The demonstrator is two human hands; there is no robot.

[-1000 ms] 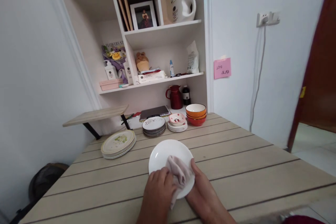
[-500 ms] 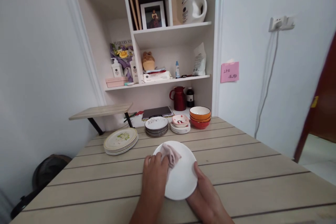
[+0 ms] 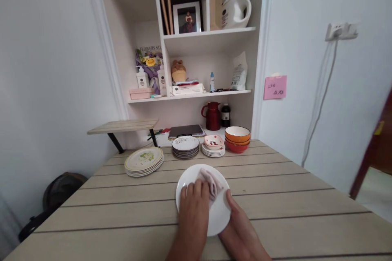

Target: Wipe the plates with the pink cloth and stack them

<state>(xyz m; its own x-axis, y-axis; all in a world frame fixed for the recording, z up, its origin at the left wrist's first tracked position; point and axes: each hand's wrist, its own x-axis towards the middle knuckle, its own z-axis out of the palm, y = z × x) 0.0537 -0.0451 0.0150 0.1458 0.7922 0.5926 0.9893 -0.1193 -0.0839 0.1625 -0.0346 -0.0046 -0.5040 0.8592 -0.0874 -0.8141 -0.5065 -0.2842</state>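
A plain white plate (image 3: 219, 220) is tilted up towards me over the near part of the table. My right hand (image 3: 240, 228) grips its lower right rim, the thumb on the face and the other fingers behind it. My left hand (image 3: 194, 208) presses a pale pink cloth (image 3: 211, 183) against the plate's face, its fingers bent over the cloth. Part of the cloth lies hidden under those fingers.
On the slatted table (image 3: 284, 208), farther back, stand a stack of green-patterned plates (image 3: 143, 161), dark-rimmed plates (image 3: 185, 147), small white plates with a square dish (image 3: 213, 142), and orange and red bowls (image 3: 237, 138). A small raised shelf (image 3: 122, 126) stands back left.
My left hand and the cloth have moved right across the plate, from its left edge towards its middle. My right hand keeps its hold. The camera view has shifted slightly.
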